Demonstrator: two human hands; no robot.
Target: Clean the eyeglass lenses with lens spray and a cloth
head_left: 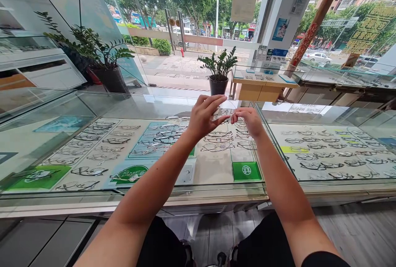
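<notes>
Above the glass counter, my left hand [204, 115] is raised, its fingers and thumb curved around the rim of a clear round lens [229, 104]. Only a thin arc of the lens shows against the bright background. My right hand [248, 121] is close to the left thumb, with fingers bent and pinched together by the lens's lower right edge. Whatever those right fingertips hold is too small to make out. Below both hands, several eyeglass frames [218, 139] lie in rows under the counter glass.
The glass display counter [198, 188] spans the view, with more eyeglasses [321, 164] at right and a green card [246, 171] inside. Potted plants [218, 73] stand beyond it. A wooden display table [262, 89] is farther back by the windows. My legs are below the counter edge.
</notes>
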